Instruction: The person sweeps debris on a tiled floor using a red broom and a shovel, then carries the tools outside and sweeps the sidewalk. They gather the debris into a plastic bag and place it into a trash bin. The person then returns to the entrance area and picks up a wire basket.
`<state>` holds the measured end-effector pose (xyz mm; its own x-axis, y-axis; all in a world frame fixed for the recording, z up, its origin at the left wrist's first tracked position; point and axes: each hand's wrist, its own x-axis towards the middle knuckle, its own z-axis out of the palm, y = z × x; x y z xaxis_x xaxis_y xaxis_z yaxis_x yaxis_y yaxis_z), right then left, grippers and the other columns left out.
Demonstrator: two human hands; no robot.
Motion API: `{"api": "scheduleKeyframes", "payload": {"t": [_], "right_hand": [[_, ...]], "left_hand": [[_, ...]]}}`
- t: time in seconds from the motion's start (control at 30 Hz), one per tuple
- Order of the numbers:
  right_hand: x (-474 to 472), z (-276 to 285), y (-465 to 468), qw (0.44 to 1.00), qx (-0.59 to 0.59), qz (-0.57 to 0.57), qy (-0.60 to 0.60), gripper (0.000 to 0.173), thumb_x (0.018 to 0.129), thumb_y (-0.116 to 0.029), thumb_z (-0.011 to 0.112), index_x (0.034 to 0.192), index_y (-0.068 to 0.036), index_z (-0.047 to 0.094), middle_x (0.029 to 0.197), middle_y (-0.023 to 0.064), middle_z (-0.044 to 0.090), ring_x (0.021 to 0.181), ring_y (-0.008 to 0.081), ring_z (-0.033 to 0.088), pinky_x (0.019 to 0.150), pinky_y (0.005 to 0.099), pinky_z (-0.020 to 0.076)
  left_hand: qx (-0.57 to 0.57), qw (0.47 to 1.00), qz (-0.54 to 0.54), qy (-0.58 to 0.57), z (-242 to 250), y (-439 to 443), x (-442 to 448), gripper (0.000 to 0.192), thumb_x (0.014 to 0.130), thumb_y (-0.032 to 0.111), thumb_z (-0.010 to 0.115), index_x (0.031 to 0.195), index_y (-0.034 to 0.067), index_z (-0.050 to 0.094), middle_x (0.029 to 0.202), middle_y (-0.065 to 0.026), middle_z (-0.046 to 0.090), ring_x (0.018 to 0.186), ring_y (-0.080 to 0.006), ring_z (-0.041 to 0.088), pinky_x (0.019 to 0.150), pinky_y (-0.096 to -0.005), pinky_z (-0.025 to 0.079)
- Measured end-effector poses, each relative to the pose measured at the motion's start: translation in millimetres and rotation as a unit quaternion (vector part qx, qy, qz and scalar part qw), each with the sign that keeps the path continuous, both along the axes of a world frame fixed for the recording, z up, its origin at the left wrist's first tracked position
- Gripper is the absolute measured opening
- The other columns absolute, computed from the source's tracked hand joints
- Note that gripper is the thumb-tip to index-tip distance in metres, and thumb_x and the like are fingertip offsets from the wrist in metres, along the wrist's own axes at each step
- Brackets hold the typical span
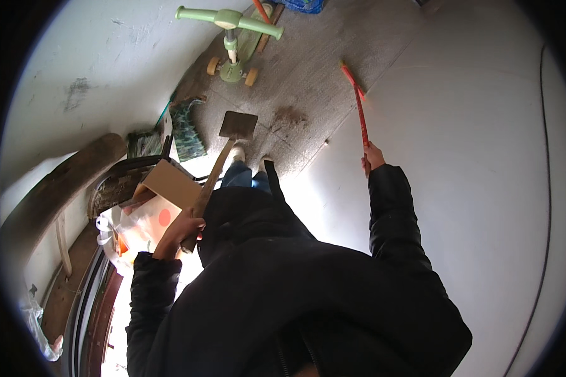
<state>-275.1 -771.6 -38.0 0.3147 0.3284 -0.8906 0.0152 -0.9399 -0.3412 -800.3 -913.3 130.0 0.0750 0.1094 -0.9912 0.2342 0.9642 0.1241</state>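
Note:
My left hand (181, 232) is closed around the wooden handle of a small flat-bladed shovel (238, 125). The blade is down near the floor, just ahead of my shoes (238, 153). Off to the right, my right hand (373, 159) grips the red handle of a broom (361, 114). Its red head and yellowish bristles point away from me, close to where the white wall meets the floor. Between the two tools a heap of brown dirt (290, 118) lies on the textured floor tiles (311, 89), a little beyond the shovel blade.
A green kick scooter (231, 56) stands by the left wall. Nearer, a camouflage-patterned boot (187, 132), a chair (118, 176) and an open cardboard box (172, 184) with plastic bags crowd my left side. A thick wooden beam (61, 193) leans there. A dark cable (547, 188) hangs along the right wall.

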Motion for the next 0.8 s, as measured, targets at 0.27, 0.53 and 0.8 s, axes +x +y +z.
{"api": "scheduleKeyframes", "payload": {"t": [0.27, 0.53, 0.8], "right_hand": [[-57.0, 113.7, -137.4, 0.983, -0.142, 0.056, 0.105, 0.041, 0.092, -0.028, 0.04, 0.132, -0.018, 0.032, 0.057, 0.0021, 0.04, 0.043, 0.0128, 0.041, 0.039, 0.0292, 0.0397], [-45.8, 153.0, -92.4, 0.989, -0.057, 0.124, 0.047, 0.05, 0.087, -0.022, 0.05, 0.134, -0.016, 0.033, 0.053, 0.0031, 0.043, 0.037, 0.0119, 0.039, 0.033, 0.0278, 0.0364], [-62.8, 50.5, -21.2, 0.96, 0.06, 0.257, 0.091, 0.045, 0.083, -0.009, 0.049, 0.127, -0.009, 0.041, 0.057, 0.0042, 0.047, 0.04, 0.0138, 0.046, 0.034, 0.0303, 0.041]], "left_hand": [[0.025, 0.998, 0.057, 0.006, 8.9, -42.9, 19.1, 0.023, 0.071, 0.009, 0.055, 0.089, -0.003, 0.048, 0.066, -0.0069, 0.052, 0.053, -0.0155, 0.053, 0.048, -0.0271, 0.046], [0.034, 0.992, 0.122, 0.027, 37.4, -79.8, 28.0, 0.025, 0.068, 0.008, 0.058, 0.086, -0.005, 0.047, 0.064, -0.0093, 0.052, 0.045, -0.0163, 0.052, 0.042, -0.0269, 0.044], [0.062, 0.964, 0.26, 0.01, 70.4, -103.7, 41.6, 0.026, 0.069, 0.009, 0.056, 0.09, -0.004, 0.047, 0.061, -0.0087, 0.052, 0.045, -0.0156, 0.052, 0.044, -0.0274, 0.043]]}}
